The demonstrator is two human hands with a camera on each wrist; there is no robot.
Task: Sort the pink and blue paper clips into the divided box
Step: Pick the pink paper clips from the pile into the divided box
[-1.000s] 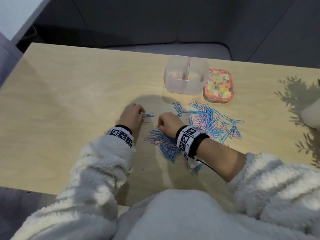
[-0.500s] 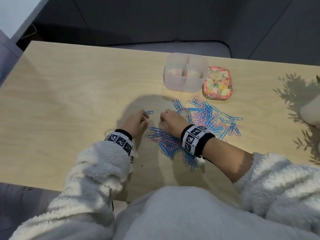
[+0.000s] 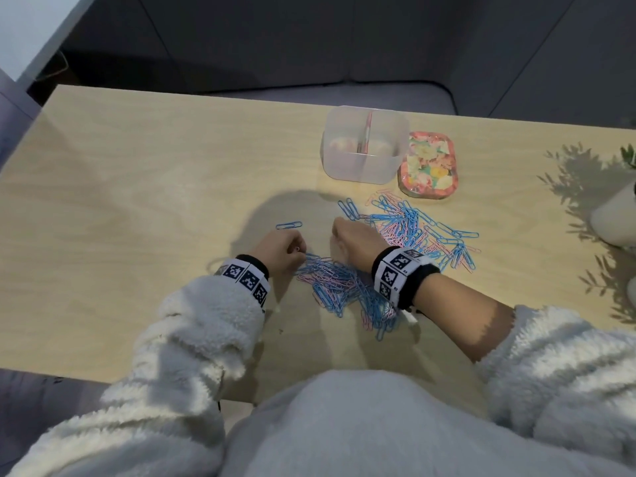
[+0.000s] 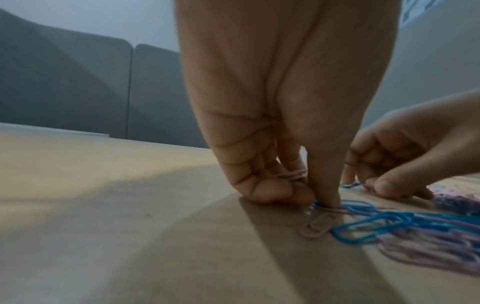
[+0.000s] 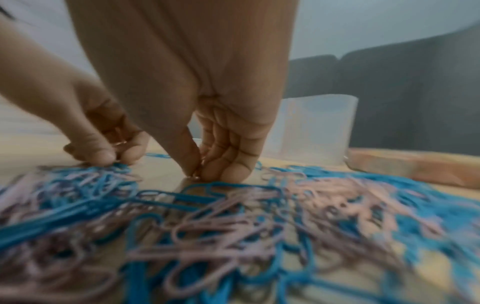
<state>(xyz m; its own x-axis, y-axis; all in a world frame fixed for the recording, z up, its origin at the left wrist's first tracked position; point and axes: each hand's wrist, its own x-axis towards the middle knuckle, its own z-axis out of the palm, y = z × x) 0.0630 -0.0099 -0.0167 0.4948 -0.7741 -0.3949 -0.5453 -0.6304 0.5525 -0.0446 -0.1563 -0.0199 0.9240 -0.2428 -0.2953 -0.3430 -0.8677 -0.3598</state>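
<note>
Pink and blue paper clips lie mixed in a near pile (image 3: 339,287) and a far pile (image 3: 413,228) on the wooden table (image 3: 137,201). My left hand (image 3: 300,251) rests at the near pile's left edge, fingers curled round a few pink clips (image 4: 293,174), thumb tip down on the pile. A pink clip (image 4: 317,226) lies just before it. My right hand (image 3: 344,235) is between the piles; its thumb and fingers (image 5: 228,170) pinch a small clip at the table, colour unclear. The clear divided box (image 3: 364,166) stands beyond the far pile.
A floral lid (image 3: 428,166) lies right of the box. One blue clip (image 3: 289,224) sits alone ahead of my left hand. A white pot (image 3: 616,218) stands at the right edge. A grey sofa (image 3: 309,46) is behind the table.
My left hand drew back from the lone blue clip to the near pile's edge. The right hand barely shifted.
</note>
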